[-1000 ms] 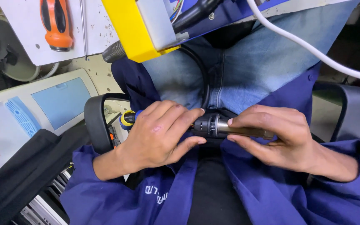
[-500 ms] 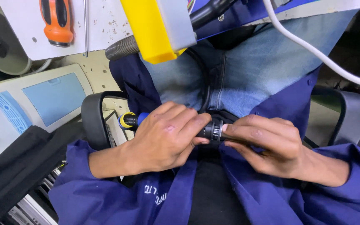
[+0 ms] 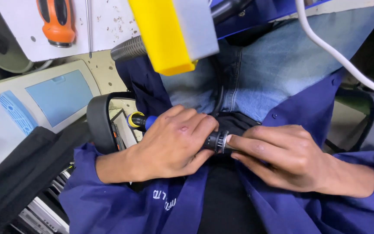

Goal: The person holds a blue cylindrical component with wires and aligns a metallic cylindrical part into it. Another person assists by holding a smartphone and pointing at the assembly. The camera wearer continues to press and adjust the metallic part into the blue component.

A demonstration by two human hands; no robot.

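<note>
Left hand (image 3: 174, 141): wrapped around the black ribbed cylindrical fitting (image 3: 216, 141).
Right hand (image 3: 282, 156): fingertips pinching fitting's end.
Risk: fitting could slip into lap, since both grips are shallow.

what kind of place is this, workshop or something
Likely a repair or assembly workshop. An orange-handled screwdriver lies on a scuffed white bench, and a corrugated hose runs by it. The left hand and right hand grip a small black tool.
</note>
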